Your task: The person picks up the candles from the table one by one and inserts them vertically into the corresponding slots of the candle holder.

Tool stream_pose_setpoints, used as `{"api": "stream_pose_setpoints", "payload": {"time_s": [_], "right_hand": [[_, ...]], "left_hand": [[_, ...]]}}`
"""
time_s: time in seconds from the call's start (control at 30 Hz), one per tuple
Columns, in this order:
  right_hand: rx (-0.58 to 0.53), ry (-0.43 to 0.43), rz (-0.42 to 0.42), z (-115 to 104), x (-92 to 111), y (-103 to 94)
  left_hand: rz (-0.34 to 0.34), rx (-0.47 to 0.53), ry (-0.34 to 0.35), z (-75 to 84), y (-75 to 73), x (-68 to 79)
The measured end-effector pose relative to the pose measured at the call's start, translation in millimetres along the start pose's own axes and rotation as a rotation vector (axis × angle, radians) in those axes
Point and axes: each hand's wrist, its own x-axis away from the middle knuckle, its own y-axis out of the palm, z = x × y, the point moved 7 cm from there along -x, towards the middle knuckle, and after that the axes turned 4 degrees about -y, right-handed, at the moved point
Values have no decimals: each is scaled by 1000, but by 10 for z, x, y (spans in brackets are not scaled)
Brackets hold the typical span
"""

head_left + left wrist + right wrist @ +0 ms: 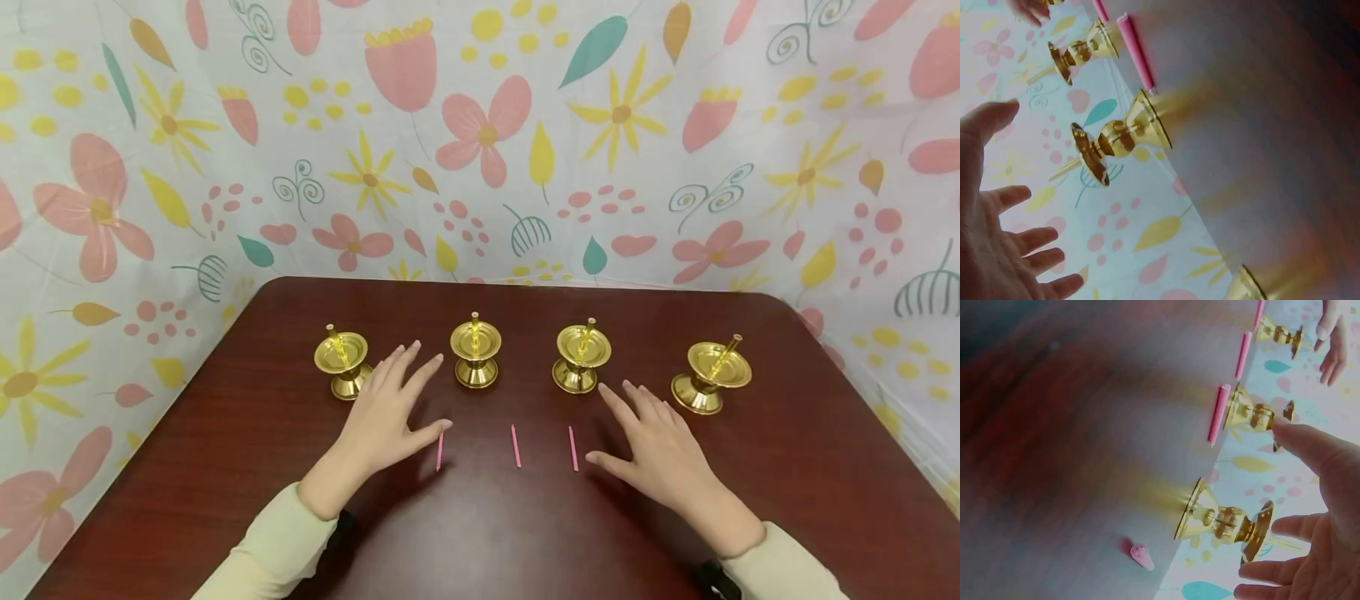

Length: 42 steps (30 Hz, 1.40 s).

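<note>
My left hand [384,417] hovers with spread fingers over the table, its fingertips between the far-left brass candle holder [341,354] and the second brass holder [476,372]. Its thumb tip overlaps the upper end of a thin pink candle [439,454] in the head view. My right hand [663,446], fingers also spread and holding nothing, is near the third brass holder [576,377] and the far-right brass holder [699,394]. Two more pink candles, a middle candle [516,447] and a right candle [573,449], lie between the hands. Another pink candle [1142,556], seen nearly end-on, is hidden from the head view.
The dark red-brown table [480,533] has a glossy top. Behind and beside it hangs a white cloth [420,200] printed with flowers and leaves. The holders form a row toward the far edge, each with a shallow dish and a thin upright brass tube.
</note>
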Motion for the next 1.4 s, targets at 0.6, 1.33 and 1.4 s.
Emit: {"api": "stream_pose_setpoints", "payload": {"time_s": [0.6,1.33,1.4], "right_hand": [[-42,92,34,115,56,-160],[-53,229,-67,303,108,-86],[-57,242,-86,326,119,-63]], "left_hand": [[219,11,-97,-285,-487,-20],[225,17,-458,-914,-585,141],[195,20,-482,-967,-558,143]]}}
